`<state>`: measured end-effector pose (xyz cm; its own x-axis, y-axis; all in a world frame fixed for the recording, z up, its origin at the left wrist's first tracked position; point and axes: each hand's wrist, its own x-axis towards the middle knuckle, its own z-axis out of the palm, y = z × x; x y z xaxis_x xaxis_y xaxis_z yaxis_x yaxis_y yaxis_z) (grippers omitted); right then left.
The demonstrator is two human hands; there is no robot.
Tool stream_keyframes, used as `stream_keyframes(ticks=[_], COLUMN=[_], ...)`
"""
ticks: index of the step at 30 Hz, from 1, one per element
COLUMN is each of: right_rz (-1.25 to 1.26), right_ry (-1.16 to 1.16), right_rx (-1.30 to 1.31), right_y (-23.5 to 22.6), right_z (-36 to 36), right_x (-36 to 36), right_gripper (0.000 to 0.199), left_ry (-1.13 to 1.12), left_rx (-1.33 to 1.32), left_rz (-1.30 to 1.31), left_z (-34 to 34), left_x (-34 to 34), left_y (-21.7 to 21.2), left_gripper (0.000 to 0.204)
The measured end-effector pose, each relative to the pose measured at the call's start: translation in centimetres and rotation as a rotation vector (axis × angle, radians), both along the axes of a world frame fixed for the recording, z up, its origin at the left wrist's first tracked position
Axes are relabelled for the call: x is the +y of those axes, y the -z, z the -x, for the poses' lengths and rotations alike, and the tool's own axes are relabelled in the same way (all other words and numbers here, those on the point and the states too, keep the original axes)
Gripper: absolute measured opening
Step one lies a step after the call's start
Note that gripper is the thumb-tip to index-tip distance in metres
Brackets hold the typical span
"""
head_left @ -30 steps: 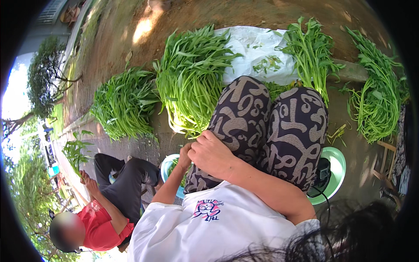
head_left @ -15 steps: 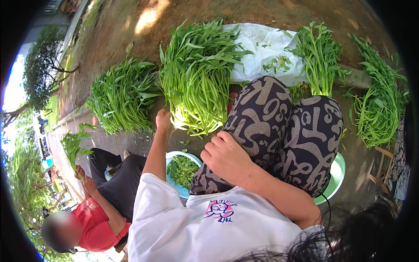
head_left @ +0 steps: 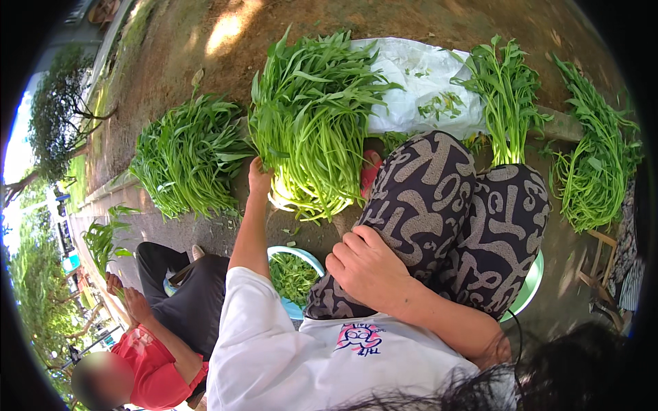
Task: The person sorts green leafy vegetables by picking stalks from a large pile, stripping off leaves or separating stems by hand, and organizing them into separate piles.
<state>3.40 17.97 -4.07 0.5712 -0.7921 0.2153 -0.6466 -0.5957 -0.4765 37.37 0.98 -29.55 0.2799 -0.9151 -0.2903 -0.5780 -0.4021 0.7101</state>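
Observation:
A big pile of leafy greens (head_left: pixel 308 137), which look like water spinach with long pale stems, lies in front of me. At its left edge is my left hand (head_left: pixel 260 175), its fingers closed against the outer stems and leaves; what lies between the fingertips is hidden. My right hand (head_left: pixel 364 266) rests on my left thigh, loosely closed with the fingers bent, and no held thing shows. Just right of my left forearm stands a light blue basin (head_left: pixel 317 262) holding cut greens (head_left: pixel 293 277).
More greens (head_left: pixel 188 157) lie to the left. A white sheet (head_left: pixel 411 68) with loose leaves, an upright bunch (head_left: pixel 508 103) and another heap (head_left: pixel 593 151) are to the right. A pale green basin (head_left: pixel 531 284) sits by my right leg. At left, a person in red (head_left: pixel 154 356) holds greens.
My left hand has risen slightly and now meets the pile's left edge. My right hand stays on my thigh. The view has shifted a little, and the other person's greens sit lower.

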Motion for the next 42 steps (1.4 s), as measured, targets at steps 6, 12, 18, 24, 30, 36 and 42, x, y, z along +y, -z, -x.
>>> stream_keyframes(ticks=[6,12,18,24,30,36,42], right_rz=[-0.011,0.013,-0.031,-0.063,-0.031,-0.035,-0.044], right_ry=[-0.011,0.006,0.007,0.023,0.024,0.017,0.014], right_rx=[0.027,-0.004,0.003,0.025,0.008,-0.009,-0.007], right_y=[0.0,0.4,0.0,0.4,0.0,0.3,0.0], right_z=[0.2,0.1,0.1,0.4,0.5,0.6,0.5], right_x=[-0.2,-0.3,-0.3,-0.4,-0.5,-0.4,-0.4], right_gripper=[0.010,0.010,0.013,0.014,0.016,0.016,0.016], left_ry=[-0.067,-0.273,-0.110,-0.192,-0.215,-0.142,0.002], left_rx=[-0.008,0.153,0.171,0.283,0.426,0.475,0.405], left_rz=[0.051,-0.073,-0.155,-0.128,-0.183,-0.182,-0.065], left_z=[-1.3,-3.0,-4.6,-1.0,0.2,-0.9,-2.0], left_x=[-1.2,-3.6,-5.1,-5.6,-5.8,-5.9,-5.3], left_y=[1.8,3.2,6.0,5.0,0.7,0.3,0.9], left_gripper=[0.042,0.041,0.050,0.054,0.051,0.053,0.042])
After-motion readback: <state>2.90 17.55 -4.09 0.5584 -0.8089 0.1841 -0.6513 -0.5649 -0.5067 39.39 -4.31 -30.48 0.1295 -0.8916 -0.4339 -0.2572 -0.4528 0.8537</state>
